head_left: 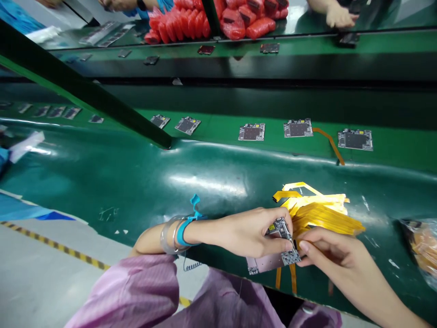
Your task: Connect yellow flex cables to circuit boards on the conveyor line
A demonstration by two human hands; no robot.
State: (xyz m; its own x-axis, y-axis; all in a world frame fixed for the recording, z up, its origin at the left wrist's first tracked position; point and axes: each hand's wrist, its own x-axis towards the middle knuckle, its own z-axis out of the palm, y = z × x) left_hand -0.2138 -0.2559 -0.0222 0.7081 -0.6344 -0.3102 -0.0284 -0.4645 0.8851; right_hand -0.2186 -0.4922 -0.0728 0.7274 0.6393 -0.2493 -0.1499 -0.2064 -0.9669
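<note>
My left hand [251,231] is closed on a small circuit board [277,256] at the near edge of the green table [143,177]. It wears a blue wrist strap with a coiled cord. My right hand [332,248] pinches the board's right end, its thumb pressed on it. An orange flex cable [292,279] hangs down from the board. Just behind both hands lies a pile of yellow flex strips [322,212].
Several circuit boards [297,128] lie in a row on the green belt [403,155] beyond. A dark bar [85,93] crosses at the left. Red packets [218,20] and other people's hands [339,18] are at the far side. A bag [421,246] sits at the right.
</note>
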